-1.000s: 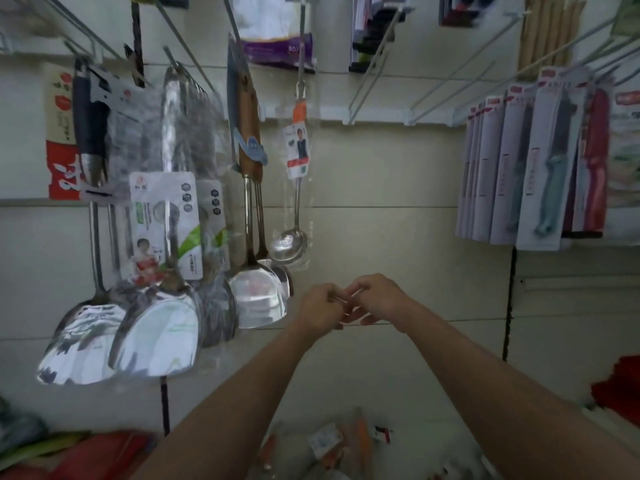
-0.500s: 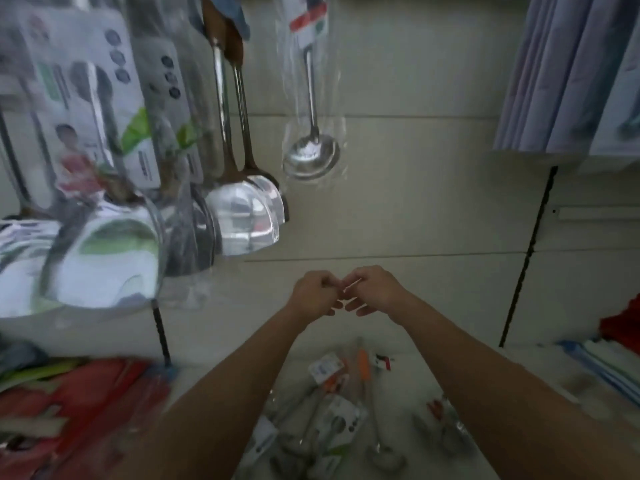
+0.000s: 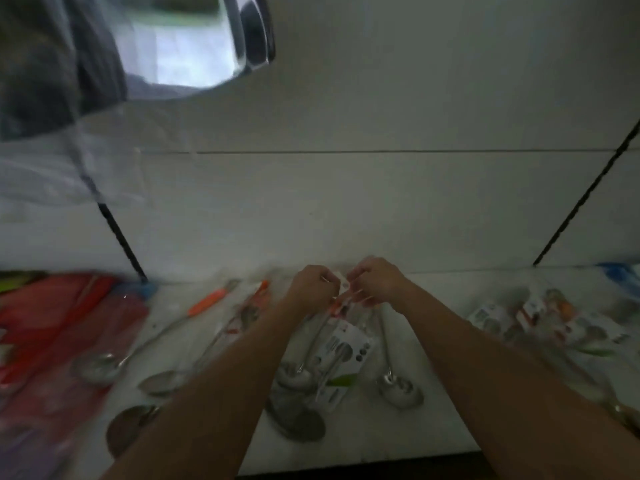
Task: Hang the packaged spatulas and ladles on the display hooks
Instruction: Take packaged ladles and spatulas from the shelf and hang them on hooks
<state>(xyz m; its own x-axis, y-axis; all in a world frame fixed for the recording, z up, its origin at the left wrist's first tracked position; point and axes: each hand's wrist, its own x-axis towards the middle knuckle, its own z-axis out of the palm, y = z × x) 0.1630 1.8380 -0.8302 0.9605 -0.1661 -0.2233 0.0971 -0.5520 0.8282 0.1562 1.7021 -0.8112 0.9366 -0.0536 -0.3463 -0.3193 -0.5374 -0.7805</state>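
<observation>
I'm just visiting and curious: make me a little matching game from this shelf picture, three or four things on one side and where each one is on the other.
Things:
1. orange-handled spoon
2. shiny spatula blade
3. red packages
4. small white tag

Places:
A. pinched between the left hand and right hand
B. hanging at the top left
C. lying on the shelf, left of the arms
D. stacked at the far left edge

Pairs: 1-C, 2-B, 3-D, 4-A

package cards (image 3: pixel 347 344) blurred, no legible text
</observation>
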